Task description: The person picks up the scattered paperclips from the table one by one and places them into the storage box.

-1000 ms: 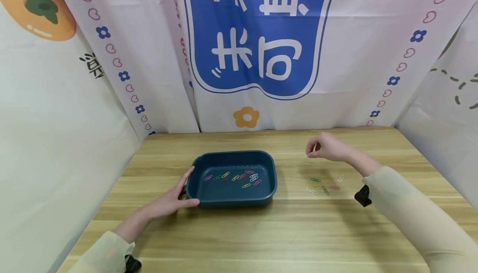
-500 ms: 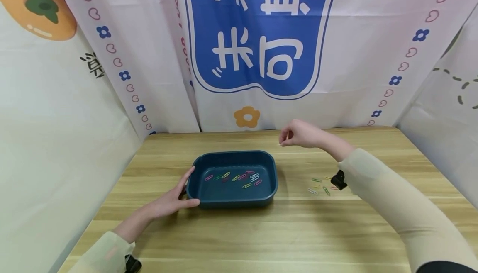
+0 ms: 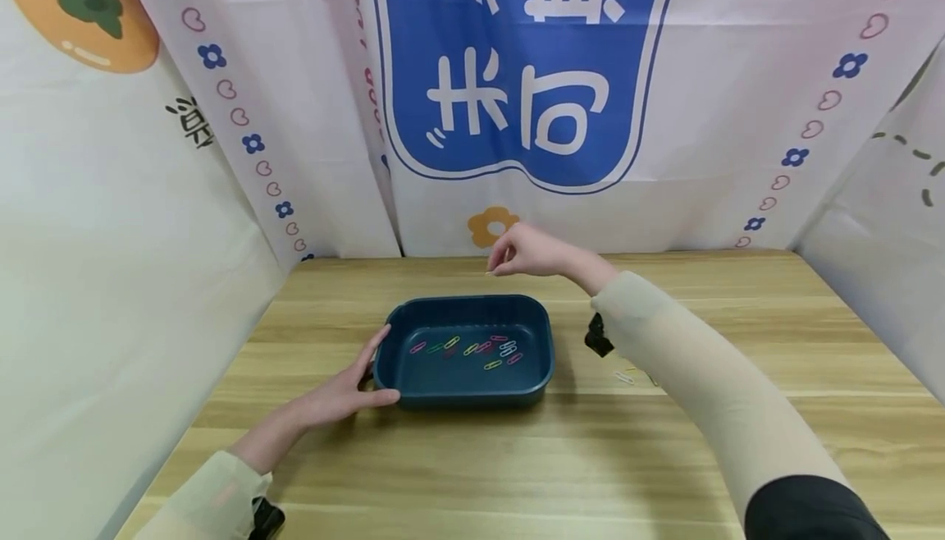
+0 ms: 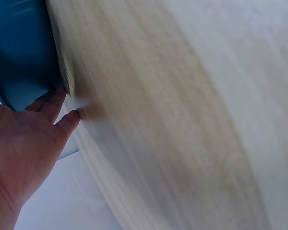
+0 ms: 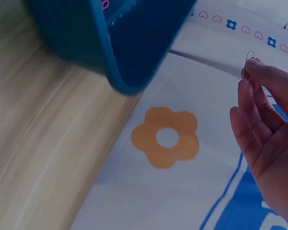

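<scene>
Above the far rim of the dark blue tray (image 3: 463, 400), my right hand (image 3: 535, 250) pinches a paper clip (image 5: 250, 56) between thumb and forefinger. The clip looks white or silvery and its loop sticks up past the fingertips in the right wrist view. My left hand (image 3: 347, 392) rests against the tray's left end, thumb at the near corner and fingers spread along the side. In the left wrist view its fingers (image 4: 53, 108) touch the tray's outer wall. Several coloured paper clips (image 3: 483, 347) lie scattered on the tray floor: pink, yellow, green, red and white.
Right of the tray, a few loose clips, one of them a white paper clip (image 3: 623, 377), lie on the wooden table (image 3: 472, 474), partly hidden by the right sleeve (image 3: 694, 359). A printed white cloth (image 3: 709, 154) hangs along the table's back edge.
My right hand has travelled left with its paper clip, from above the loose clips to over the tray's far rim. My left hand stays at the tray.
</scene>
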The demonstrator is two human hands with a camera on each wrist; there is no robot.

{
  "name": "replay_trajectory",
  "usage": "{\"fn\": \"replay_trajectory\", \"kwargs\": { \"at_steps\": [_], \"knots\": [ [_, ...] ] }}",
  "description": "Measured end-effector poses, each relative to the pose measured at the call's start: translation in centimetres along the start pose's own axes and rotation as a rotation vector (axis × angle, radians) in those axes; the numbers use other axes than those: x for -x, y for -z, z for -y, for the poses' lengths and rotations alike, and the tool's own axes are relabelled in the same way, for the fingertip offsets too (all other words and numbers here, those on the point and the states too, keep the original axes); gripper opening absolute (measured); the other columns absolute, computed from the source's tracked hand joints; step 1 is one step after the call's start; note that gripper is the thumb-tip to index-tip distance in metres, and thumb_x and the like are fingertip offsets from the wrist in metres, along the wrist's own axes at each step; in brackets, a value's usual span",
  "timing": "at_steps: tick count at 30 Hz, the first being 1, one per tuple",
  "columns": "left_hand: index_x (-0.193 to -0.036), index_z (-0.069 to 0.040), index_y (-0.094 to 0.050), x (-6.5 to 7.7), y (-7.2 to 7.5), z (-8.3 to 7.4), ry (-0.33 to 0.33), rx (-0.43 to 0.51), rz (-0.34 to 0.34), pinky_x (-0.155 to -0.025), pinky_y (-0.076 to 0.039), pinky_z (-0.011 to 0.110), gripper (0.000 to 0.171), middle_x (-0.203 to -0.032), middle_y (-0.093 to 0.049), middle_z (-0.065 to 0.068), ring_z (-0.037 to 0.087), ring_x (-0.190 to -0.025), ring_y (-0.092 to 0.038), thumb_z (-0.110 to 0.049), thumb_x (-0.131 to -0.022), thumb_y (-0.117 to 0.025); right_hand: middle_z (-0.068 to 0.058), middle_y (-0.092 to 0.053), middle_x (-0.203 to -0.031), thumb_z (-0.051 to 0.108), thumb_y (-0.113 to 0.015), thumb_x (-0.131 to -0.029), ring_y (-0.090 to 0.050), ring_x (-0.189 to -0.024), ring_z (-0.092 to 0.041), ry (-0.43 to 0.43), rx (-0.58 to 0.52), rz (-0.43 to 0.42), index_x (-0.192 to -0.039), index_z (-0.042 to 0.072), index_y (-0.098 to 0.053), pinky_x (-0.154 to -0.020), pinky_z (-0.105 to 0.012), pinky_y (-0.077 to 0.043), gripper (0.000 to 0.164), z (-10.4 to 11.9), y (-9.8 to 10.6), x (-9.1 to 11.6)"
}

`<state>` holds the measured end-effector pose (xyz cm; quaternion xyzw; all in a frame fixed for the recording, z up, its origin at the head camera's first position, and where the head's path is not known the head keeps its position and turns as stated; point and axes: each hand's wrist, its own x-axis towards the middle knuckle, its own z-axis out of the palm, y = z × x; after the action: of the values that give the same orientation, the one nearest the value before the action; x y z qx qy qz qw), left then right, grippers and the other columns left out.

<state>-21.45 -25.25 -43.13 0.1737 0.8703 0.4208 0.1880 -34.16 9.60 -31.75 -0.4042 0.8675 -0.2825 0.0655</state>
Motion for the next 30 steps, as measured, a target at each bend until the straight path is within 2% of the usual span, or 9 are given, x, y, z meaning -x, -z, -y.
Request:
{"fn": "replay_trajectory", "kwargs": {
  "at_steps": [10, 17, 24, 30],
  "knots": [
    [-0.155, -0.033, 0.007, 0.1, -0.1, 0.0, 0.006, 0.015, 0.006, -0.106, -0.017, 0.066, 0.094, -0.159, 0.0, 0.023, 0.047, -0.138, -0.022, -0.032, -0.094, -0.064, 0.0, -0.071, -0.082, 0.008, -0.071, -0.088, -0.063, -0.072, -0.012, -0.01, 0.035, 0.095, -0.089, 0.005, -0.077, -0.07, -0.026, -0.052, 0.007, 1.6, -3.2, -3.8],
    [-0.155, -0.035, 0.007, -0.1, 0.1, 0.0, 0.017, 0.03, 0.005, -0.107, -0.017, 0.066, 0.094, -0.159, -0.002, 0.022, 0.047, -0.138, -0.023, -0.032, -0.095, -0.064, 0.006, -0.067, -0.079, 0.016, -0.071, -0.09, -0.061, -0.066, -0.01, -0.007, 0.159, 0.19, -0.09, 0.009, -0.077, -0.065, -0.024, -0.05, 0.009, 3.5, -5.9, -5.8],
    [-0.155, -0.036, 0.007, -0.3, 0.2, 0.1, 0.011, 0.025, 0.008, -0.107, -0.018, 0.064, 0.094, -0.159, -0.007, 0.023, 0.045, -0.138, -0.025, -0.033, -0.094, -0.064, 0.005, -0.067, -0.08, 0.011, -0.071, -0.09, -0.062, -0.067, -0.011, -0.003, 0.142, 0.321, -0.088, 0.007, -0.077, -0.067, -0.023, -0.05, 0.008, 4.2, -8.8, -6.1],
    [-0.155, -0.035, 0.007, 0.0, 0.4, 0.1, 0.018, 0.024, 0.015, -0.107, -0.017, 0.064, 0.093, -0.158, -0.01, 0.025, 0.044, -0.139, -0.024, -0.032, -0.095, -0.064, 0.006, -0.066, -0.078, 0.01, -0.071, -0.089, -0.059, -0.068, -0.01, 0.022, 0.125, 0.359, -0.086, 0.008, -0.078, -0.068, -0.023, -0.049, 0.008, 4.6, -10.5, -6.5]
  ]
}}
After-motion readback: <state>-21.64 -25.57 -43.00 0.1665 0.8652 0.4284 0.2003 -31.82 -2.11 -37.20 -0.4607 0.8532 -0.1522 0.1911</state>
